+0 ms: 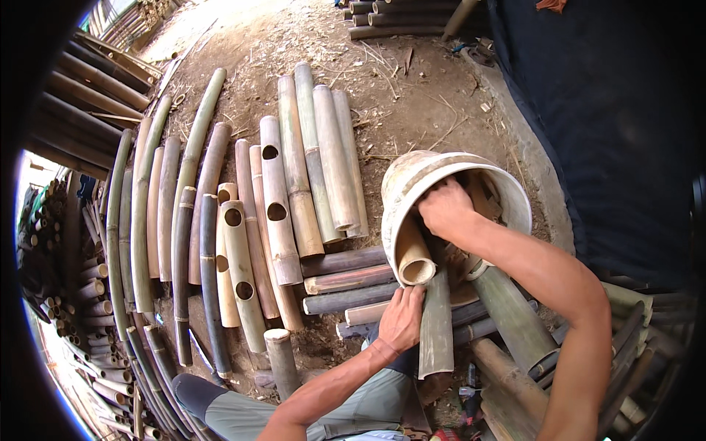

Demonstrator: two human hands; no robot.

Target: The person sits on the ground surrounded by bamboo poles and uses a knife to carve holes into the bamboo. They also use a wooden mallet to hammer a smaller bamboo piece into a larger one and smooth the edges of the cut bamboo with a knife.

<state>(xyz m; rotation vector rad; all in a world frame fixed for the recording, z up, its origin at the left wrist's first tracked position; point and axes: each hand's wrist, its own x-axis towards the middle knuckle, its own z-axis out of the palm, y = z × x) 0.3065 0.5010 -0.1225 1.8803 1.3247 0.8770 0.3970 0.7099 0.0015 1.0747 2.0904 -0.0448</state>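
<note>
A white plastic bucket [516, 192] lies tipped on its side with its mouth toward me and bamboo pieces inside. My right hand [446, 207] reaches into it, fingers curled; what they hold is hidden. One short bamboo tube [417, 273] pokes out at the lower left of the mouth. Beneath it, my left hand [401, 321] has its fingers bent up against the bucket's lower rim. A split bamboo strip [437, 331] slants down from the mouth right beside that hand. Another wide greenish bamboo piece [517, 320] lies below the bucket, under my right forearm.
Long bamboo poles [198, 147] lie in a row on the dirt floor to the left, some with round holes [276, 212]. Shorter bamboo lengths [349, 279] lie crosswise by the bucket. A short bamboo stub [281, 360] stands near my knee. Dark cloth [588, 132] hangs at the right.
</note>
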